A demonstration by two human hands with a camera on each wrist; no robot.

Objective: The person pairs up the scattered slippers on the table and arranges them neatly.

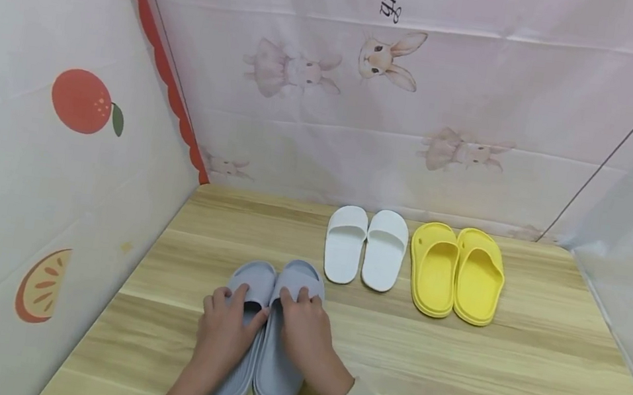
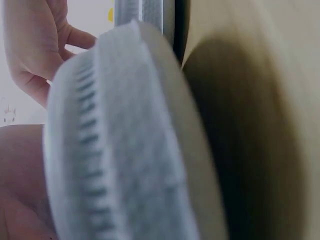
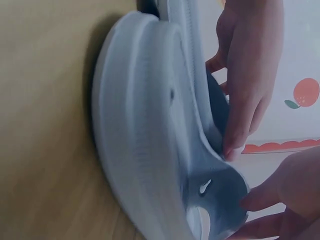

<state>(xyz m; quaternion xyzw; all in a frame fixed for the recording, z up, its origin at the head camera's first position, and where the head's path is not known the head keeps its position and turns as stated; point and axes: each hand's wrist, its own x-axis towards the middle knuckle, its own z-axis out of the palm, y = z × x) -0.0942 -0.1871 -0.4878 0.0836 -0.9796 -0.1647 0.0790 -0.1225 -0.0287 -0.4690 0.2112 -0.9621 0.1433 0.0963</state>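
A pair of blue-grey slippers (image 1: 273,345) lies side by side on the wooden floor (image 1: 449,375), toes away from me. My left hand (image 1: 236,304) grips the strap of the left slipper (image 1: 252,279), fingers on top and thumb in the opening. My right hand (image 1: 299,302) lies over the right slipper (image 1: 300,275) with its fingers curled over the strap. The right wrist view shows the slipper (image 3: 150,140) from the side, with fingers (image 3: 240,125) at its strap. The left wrist view is filled by a blurred slipper sole (image 2: 125,150).
A white pair of slippers (image 1: 366,247) and a yellow pair (image 1: 455,272) stand in a row near the back wall. Cloth walls with rabbit and fruit prints (image 1: 62,124) close in the left, back and right sides.
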